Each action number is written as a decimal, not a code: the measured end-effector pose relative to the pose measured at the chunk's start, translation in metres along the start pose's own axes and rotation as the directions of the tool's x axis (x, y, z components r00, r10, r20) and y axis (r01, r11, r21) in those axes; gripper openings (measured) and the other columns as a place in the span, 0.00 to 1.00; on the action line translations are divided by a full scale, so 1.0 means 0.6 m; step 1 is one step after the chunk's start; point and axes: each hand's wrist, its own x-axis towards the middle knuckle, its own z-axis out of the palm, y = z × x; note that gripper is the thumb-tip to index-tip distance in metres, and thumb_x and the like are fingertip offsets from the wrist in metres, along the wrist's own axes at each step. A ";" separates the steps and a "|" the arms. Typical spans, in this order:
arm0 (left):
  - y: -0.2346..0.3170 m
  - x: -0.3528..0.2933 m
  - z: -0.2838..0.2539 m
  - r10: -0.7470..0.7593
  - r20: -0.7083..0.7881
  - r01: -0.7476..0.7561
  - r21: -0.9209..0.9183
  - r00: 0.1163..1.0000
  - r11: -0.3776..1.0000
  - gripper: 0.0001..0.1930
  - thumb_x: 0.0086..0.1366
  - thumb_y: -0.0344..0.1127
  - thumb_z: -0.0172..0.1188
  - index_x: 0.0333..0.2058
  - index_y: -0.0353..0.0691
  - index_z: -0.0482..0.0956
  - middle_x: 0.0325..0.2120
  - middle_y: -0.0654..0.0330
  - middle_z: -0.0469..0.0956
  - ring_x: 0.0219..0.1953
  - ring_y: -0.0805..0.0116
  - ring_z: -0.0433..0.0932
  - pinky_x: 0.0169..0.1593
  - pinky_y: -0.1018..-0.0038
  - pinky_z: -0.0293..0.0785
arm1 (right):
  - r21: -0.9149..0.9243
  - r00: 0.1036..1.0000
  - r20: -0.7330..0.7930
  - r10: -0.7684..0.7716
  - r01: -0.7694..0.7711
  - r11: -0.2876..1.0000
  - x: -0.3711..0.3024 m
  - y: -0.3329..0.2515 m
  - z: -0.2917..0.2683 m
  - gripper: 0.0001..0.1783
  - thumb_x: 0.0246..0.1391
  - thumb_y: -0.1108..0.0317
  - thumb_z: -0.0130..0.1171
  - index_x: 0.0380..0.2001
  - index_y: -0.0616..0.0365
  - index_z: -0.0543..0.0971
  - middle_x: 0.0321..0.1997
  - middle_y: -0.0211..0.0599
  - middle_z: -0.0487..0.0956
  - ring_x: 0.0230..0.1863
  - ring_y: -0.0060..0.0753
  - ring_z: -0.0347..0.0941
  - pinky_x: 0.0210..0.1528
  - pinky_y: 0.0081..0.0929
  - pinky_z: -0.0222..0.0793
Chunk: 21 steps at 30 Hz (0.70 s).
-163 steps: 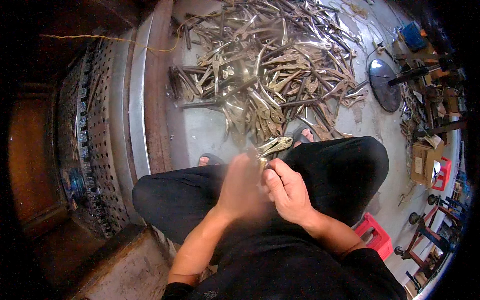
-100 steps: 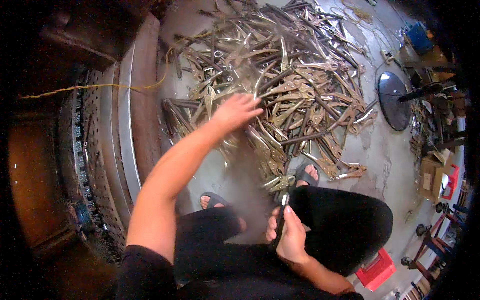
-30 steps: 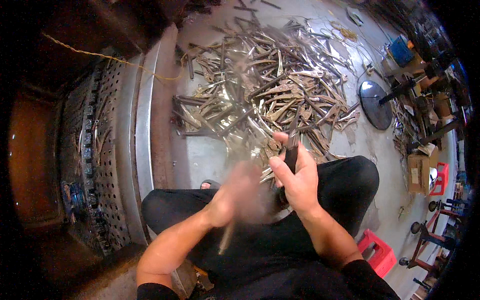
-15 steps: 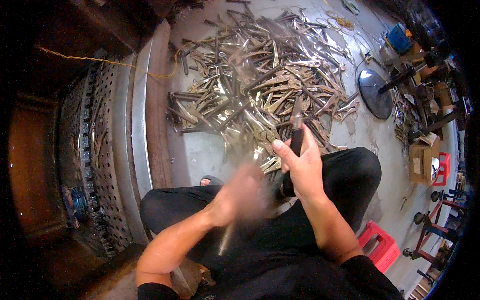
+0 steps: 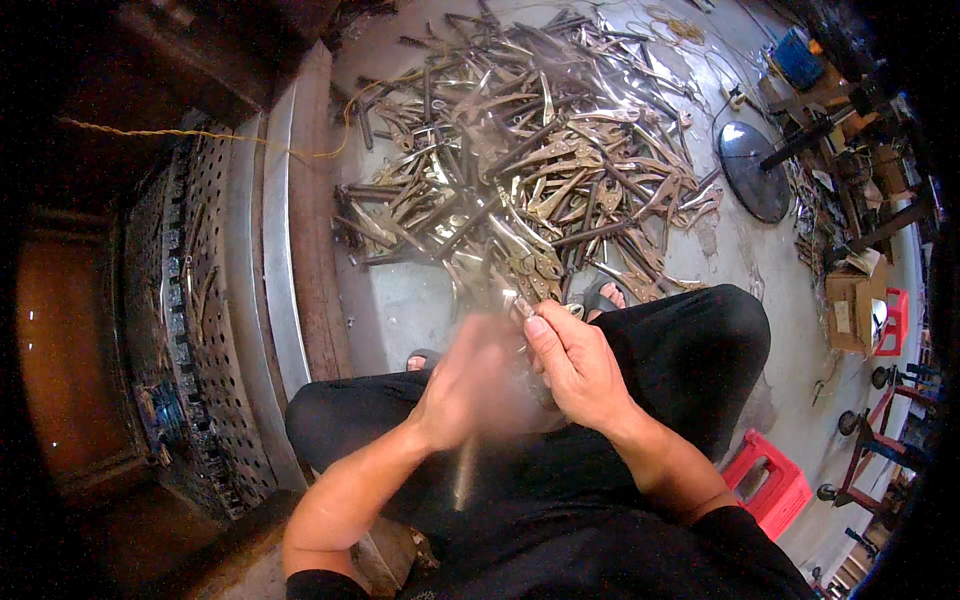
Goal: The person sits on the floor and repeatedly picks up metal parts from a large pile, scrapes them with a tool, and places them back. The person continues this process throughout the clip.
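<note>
Metal bar [image 5: 461, 478]: on which side of the hands does it lie?

Below the left hand [image 5: 465, 380], toward the wearer's body and over the black trousers [image 5: 690, 335]. Its long axis runs nearly upright in the view, the lower end leaning slightly left. The left hand is the nearer, the bar emerging directly beneath its heel; the right hand [image 5: 577, 370] lies farther off, up and to the right of the bar.

How far is each hand closed?

Left: blur smears the fingers, so neither their closure nor their hold on the bar can be told. Right: fingers folded, thumb laid along the top, gripping a bright metal piece [image 5: 521, 307] that projects toward the upper left. Whether piece and bar form one tool cannot be told, nor whether the hands touch.

And the surroundings?

Grey floor [image 5: 400, 320], bearing a heap of locking-plier parts [image 5: 580, 150] beyond the hands; the heap reaches near the floor's left edge, marked by a rust-brown beam [image 5: 312, 220]. A round black base [image 5: 752, 172] stands right of the heap; a red plastic stool [image 5: 790, 495], at lower right.
</note>
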 end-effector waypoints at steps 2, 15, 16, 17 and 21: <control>0.000 0.001 0.001 0.020 -0.011 -0.019 0.031 1.000 0.999 0.27 0.72 0.58 0.46 0.56 0.42 0.62 0.33 0.66 0.61 0.32 0.78 0.57 0.36 0.80 0.59 | -0.040 0.999 -0.022 -0.033 0.032 0.999 0.001 0.003 0.002 0.19 0.73 0.58 0.46 0.30 0.59 0.69 0.21 0.27 0.69 0.23 0.19 0.64 0.27 0.23 0.61; 0.001 -0.018 0.010 0.082 -0.060 -0.063 0.274 0.995 0.960 0.25 0.75 0.48 0.42 0.60 0.33 0.63 0.47 0.56 0.68 0.48 0.65 0.66 0.52 0.68 0.63 | -0.042 0.993 -0.070 0.097 -0.100 0.994 -0.011 -0.009 0.032 0.17 0.68 0.57 0.47 0.40 0.61 0.74 0.35 0.61 0.79 0.39 0.68 0.76 0.39 0.50 0.71; 0.002 -0.019 0.010 0.099 -0.058 -0.079 0.275 0.993 0.958 0.24 0.76 0.45 0.42 0.60 0.32 0.64 0.50 0.54 0.68 0.52 0.62 0.67 0.56 0.65 0.64 | -0.030 0.992 -0.065 0.108 -0.110 0.994 -0.011 -0.012 0.034 0.17 0.68 0.57 0.46 0.39 0.61 0.74 0.35 0.60 0.79 0.39 0.68 0.76 0.39 0.50 0.71; 0.002 -0.021 0.010 0.114 -0.055 -0.095 0.276 0.992 0.957 0.23 0.76 0.42 0.42 0.61 0.32 0.64 0.53 0.51 0.68 0.56 0.58 0.68 0.60 0.62 0.64 | -0.019 0.991 -0.060 0.119 -0.120 0.993 -0.011 -0.014 0.035 0.17 0.68 0.57 0.46 0.39 0.61 0.74 0.35 0.60 0.79 0.39 0.68 0.76 0.39 0.50 0.71; 0.011 -0.020 0.009 0.152 -0.056 -0.129 0.290 0.987 0.948 0.23 0.75 0.43 0.43 0.59 0.31 0.66 0.51 0.48 0.69 0.54 0.52 0.68 0.59 0.59 0.64 | 0.058 0.984 -0.070 0.166 -0.162 0.985 -0.011 -0.033 0.044 0.16 0.69 0.57 0.45 0.37 0.61 0.73 0.34 0.60 0.79 0.37 0.68 0.76 0.36 0.52 0.70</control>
